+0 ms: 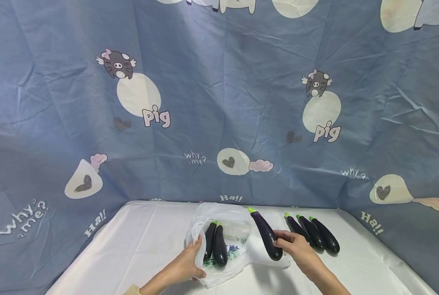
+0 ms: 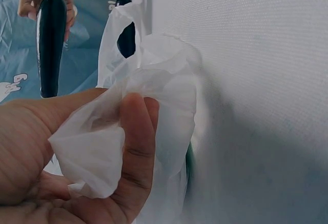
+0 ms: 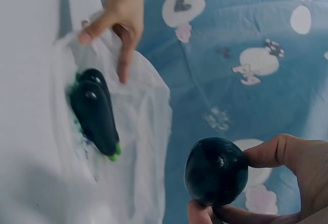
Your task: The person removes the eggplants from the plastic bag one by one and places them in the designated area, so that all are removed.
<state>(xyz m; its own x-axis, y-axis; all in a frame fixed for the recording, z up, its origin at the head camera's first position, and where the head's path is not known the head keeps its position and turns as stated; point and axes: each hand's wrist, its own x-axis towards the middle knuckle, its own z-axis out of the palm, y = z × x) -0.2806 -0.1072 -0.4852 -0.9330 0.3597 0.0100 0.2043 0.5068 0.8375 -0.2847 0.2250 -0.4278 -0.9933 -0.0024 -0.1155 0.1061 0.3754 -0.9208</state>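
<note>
My left hand grips the left edge of a white plastic bag, its thin film bunched between thumb and fingers in the left wrist view. Two dark purple eggplants with green stems lie side by side in the bag's opening. Over the right part of the bag, my right hand holds another eggplant near its thick end, green stem tipped up and to the left. The right wrist view shows that eggplant's rounded end between thumb and fingers.
Three more eggplants lie in a row on the white tabletop, right of the bag and just beyond my right hand. A blue printed cloth hangs behind the table and along both sides.
</note>
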